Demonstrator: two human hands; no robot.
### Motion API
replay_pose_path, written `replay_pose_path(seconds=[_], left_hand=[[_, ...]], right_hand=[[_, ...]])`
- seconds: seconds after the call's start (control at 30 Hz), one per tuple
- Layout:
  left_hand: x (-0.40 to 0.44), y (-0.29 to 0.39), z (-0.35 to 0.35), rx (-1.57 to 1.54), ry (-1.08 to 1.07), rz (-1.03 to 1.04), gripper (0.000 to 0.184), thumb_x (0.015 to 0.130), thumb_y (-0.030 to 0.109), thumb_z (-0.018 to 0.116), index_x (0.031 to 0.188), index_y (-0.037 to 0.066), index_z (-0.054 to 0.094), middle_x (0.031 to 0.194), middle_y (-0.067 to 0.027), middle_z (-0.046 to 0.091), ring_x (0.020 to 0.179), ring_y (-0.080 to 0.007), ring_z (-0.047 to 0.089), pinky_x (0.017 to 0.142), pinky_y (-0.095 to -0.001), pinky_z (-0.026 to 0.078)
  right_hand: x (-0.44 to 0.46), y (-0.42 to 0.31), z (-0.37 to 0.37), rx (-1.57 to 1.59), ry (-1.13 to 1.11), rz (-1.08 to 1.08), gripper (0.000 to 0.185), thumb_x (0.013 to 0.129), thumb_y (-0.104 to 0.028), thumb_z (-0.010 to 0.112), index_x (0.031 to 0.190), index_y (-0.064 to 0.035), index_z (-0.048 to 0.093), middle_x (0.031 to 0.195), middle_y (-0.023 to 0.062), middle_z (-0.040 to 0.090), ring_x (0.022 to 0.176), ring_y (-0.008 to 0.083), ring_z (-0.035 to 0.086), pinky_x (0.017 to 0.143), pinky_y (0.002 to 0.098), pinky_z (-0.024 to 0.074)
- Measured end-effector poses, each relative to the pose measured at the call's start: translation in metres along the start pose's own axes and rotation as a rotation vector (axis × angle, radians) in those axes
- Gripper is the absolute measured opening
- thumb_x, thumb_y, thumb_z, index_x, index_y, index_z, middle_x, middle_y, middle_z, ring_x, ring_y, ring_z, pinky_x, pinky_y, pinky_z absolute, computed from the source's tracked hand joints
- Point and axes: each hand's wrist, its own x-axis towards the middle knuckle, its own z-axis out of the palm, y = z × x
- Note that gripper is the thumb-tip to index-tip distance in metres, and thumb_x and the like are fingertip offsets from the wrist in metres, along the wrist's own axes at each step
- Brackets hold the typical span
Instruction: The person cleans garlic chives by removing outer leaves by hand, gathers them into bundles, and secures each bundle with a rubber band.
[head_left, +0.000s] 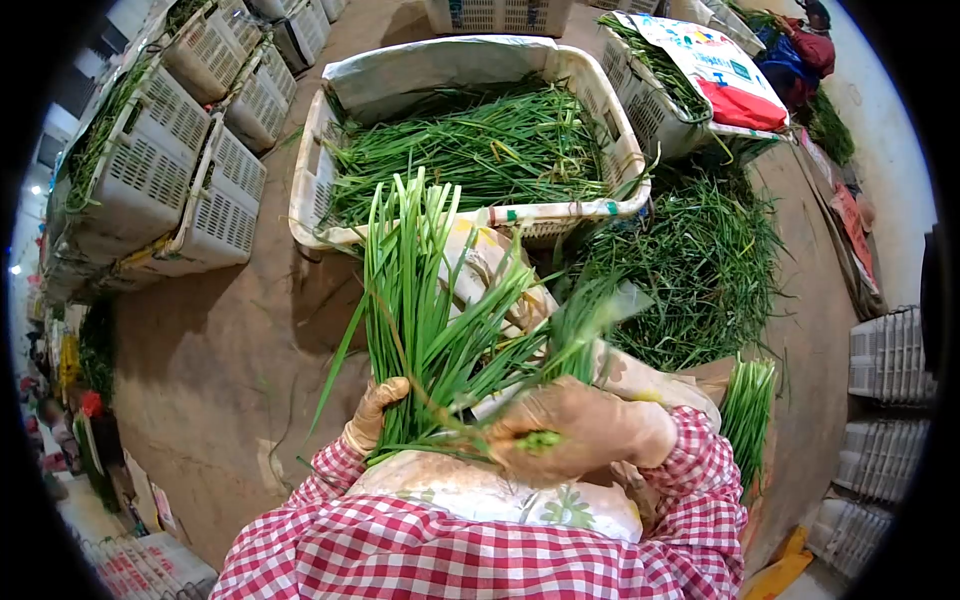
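My left hand, in a tan glove, is closed around the lower part of a thick bunch of green chives that stands upright over my lap. My gloved right hand is a fist just to the right, somewhat smeared by motion. It grips a smaller bunch of chives; cut ends show at the front of the fist and the blurred leaves rise behind it. A patterned, soiled apron covers my lap beneath both hands.
A white plastic crate of loose chives stands ahead. Loose greens are heaped at its right, and a neat bundle stands near my right elbow. Stacked crates line the left. A person is at the far right.
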Motion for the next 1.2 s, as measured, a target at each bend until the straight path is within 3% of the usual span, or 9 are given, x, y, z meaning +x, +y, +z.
replay_pose_path(seconds=[0.13,0.4,0.53,0.6,0.67,0.77,1.0,1.07,1.2], left_hand=[[-0.004,0.023,0.047,-0.159,-0.017,-0.121,0.048,0.082,0.017,0.06,0.123,-0.005,0.048,0.103,-0.0088,0.061,0.086,-0.0176,0.062,0.087,-0.0342,0.051],[-0.002,-0.003,0.008,-0.144,-0.194,-0.041,0.065,0.077,0.009,0.064,0.136,0.003,0.036,0.11,-0.0098,0.058,0.095,-0.0169,0.06,0.084,-0.0318,0.051],[-0.008,0.01,0.031,-0.047,-0.144,0.043,0.071,0.076,0.01,0.064,0.139,0.005,0.032,0.119,-0.0096,0.055,0.102,-0.0189,0.058,0.09,-0.0341,0.048],[-0.012,0.013,0.035,-0.043,-0.176,0.052,0.073,0.075,0.009,0.064,0.14,0.005,0.031,0.121,-0.0101,0.053,0.103,-0.019,0.057,0.09,-0.034,0.047],[-0.008,0.02,0.043,-0.037,-0.215,0.055,0.074,0.074,0.008,0.064,0.14,0.005,0.03,0.122,-0.0104,0.052,0.103,-0.0191,0.056,0.089,-0.0339,0.047],[-0.004,0.015,0.028,-0.152,-0.203,-0.107,0.078,0.073,0.004,0.064,0.141,0.005,0.028,0.119,-0.0123,0.053,0.066,-0.0088,0.05,0.059,-0.0211,0.044],[0.002,-0.015,-0.027,-0.259,-0.341,-0.092,0.087,0.076,-0.007,0.061,0.146,0.006,0.012,0.116,-0.0203,0.053,0.053,-0.0084,0.041,0.047,-0.0229,0.036],[0.002,-0.017,-0.033,-0.246,-0.361,-0.057,0.079,0.079,-0.005,0.058,0.145,0.005,0.017,0.118,-0.0218,0.054,0.058,-0.0122,0.051,0.053,-0.0255,0.045],[-0.004,0.0,0.012,-0.389,-0.317,-0.161,0.071,0.08,0.034,0.062,0.138,0.002,0.034,0.128,-0.021,0.05,0.11,-0.0329,0.056,0.097,-0.0481,0.045]], right_hand=[[-0.014,-0.021,-0.02,-0.265,-0.182,-0.111,0.032,0.087,-0.031,0.06,0.093,0.0008,0.064,0.078,0.0138,0.065,0.063,0.022,0.063,0.056,0.0323,0.0518],[-0.064,-0.014,-0.099,-0.624,0.569,0.436,0.009,0.081,-0.014,0.06,0.082,-0.0065,0.065,0.064,0.0042,0.062,0.058,0.0101,0.059,0.05,0.0237,0.0494],[-0.104,0.02,-0.177,-1.01,1.102,0.264,0.011,0.082,-0.01,0.063,0.093,-0.007,0.064,0.064,0.0076,0.062,0.053,0.0143,0.059,0.051,0.0292,0.0504],[-0.117,0.026,-0.205,-1.66,1.092,0.497,0.044,0.081,-0.012,0.066,0.123,-0.0146,0.054,0.065,0.0097,0.062,0.054,0.0192,0.061,0.051,0.0342,0.0516],[-0.088,0.006,-0.179,-1.551,0.775,0.477,0.091,0.079,-0.017,0.069,0.146,-0.0329,0.009,0.07,0.0092,0.06,0.056,0.0209,0.061,0.051,0.0367,0.0523],[-0.039,-0.001,-0.144,-1.385,0.396,0.307,0.093,0.075,-0.024,0.073,0.147,-0.0297,0.014,0.071,0.0066,0.057,0.058,0.0189,0.057,0.051,0.0321,0.0516],[0.016,0.002,-0.086,-0.795,0.012,0.374,0.065,0.076,-0.022,0.068,0.136,-0.0206,0.042,0.089,0.0171,0.064,0.079,0.0307,0.064,0.069,0.0409,0.0505],[0.014,0.024,-0.085,-0.761,-0.009,0.119,0.031,0.075,-0.018,0.068,0.105,-0.0101,0.061,0.083,0.0138,0.064,0.076,0.0287,0.064,0.063,0.0395,0.051],[-0.009,0.036,-0.119,-1.25,0.331,-0.173,0.011,0.074,-0.01,0.06,0.085,-0.0101,0.06,0.072,0.0061,0.061,0.064,0.0225,0.063,0.054,0.0336,0.0523]])
